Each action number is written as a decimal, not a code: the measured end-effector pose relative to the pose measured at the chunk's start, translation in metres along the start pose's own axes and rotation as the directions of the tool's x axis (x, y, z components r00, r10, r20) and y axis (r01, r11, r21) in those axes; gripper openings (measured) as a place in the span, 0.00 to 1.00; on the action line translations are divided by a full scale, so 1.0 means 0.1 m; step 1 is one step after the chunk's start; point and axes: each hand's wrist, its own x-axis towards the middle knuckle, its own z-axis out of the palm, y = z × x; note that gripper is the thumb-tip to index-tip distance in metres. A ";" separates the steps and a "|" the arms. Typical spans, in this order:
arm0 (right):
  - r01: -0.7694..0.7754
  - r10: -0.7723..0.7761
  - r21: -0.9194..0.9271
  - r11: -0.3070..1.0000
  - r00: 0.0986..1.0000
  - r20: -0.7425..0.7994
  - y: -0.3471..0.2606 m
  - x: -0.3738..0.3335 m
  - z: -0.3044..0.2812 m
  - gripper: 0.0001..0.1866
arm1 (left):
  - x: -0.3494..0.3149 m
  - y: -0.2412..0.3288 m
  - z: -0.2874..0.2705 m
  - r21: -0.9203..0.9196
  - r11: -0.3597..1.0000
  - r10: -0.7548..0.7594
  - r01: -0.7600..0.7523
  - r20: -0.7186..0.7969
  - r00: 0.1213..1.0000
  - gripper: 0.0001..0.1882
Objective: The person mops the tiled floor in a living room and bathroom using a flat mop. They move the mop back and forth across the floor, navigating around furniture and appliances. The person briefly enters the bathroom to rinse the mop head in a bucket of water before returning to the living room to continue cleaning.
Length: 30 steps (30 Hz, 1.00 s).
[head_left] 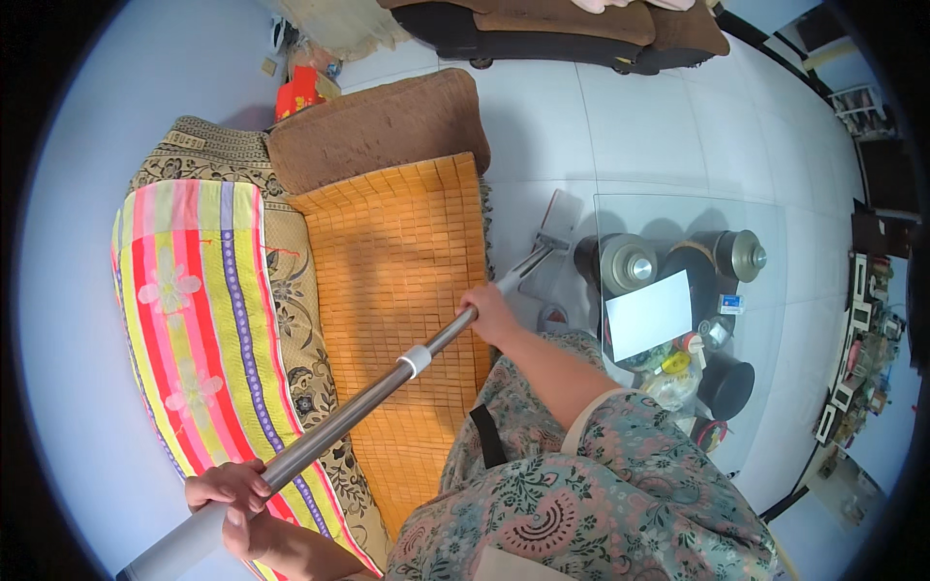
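A long metal-poled flat mop (334, 426) slants across my front, from the lower left up to the floor beyond my feet. My left hand (237, 499) is wrapped round the pole near its thick grey-white upper end. Further down, past the white collar, my right hand (490, 316) grips the thinner section of the pole. The flat mop head (559, 218) lies on the pale tiles between the sofa and the glass table; its frame partly covers it. My slippered foot (553, 318) shows just below it.
A sofa with an orange-brown tile mat (397, 281) and a striped cloth (199, 320) runs along my left. To the right, a glass table (756, 329) holds lidded pots (628, 263), a white sheet (649, 316) and bagged items. Another brown sofa (562, 29) stands at the far end.
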 end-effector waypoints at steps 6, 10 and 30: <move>-0.013 0.015 -0.016 1.000 0.996 0.093 -0.09 -0.25 0.03 0.07 | -0.18 0.44 0.00 -0.007 0.961 0.275 -0.278 -0.109 0.955 0.18; 0.055 -0.055 0.001 0.998 0.991 0.126 -0.16 -0.36 -0.23 0.08 | -0.22 0.57 0.08 -0.125 0.903 0.427 -0.411 0.156 0.891 0.15; 0.042 -0.109 -0.298 0.954 0.972 -0.210 -0.17 0.30 -1.44 0.08 | 0.24 0.05 0.47 -0.049 0.975 0.217 -0.216 0.010 0.976 0.21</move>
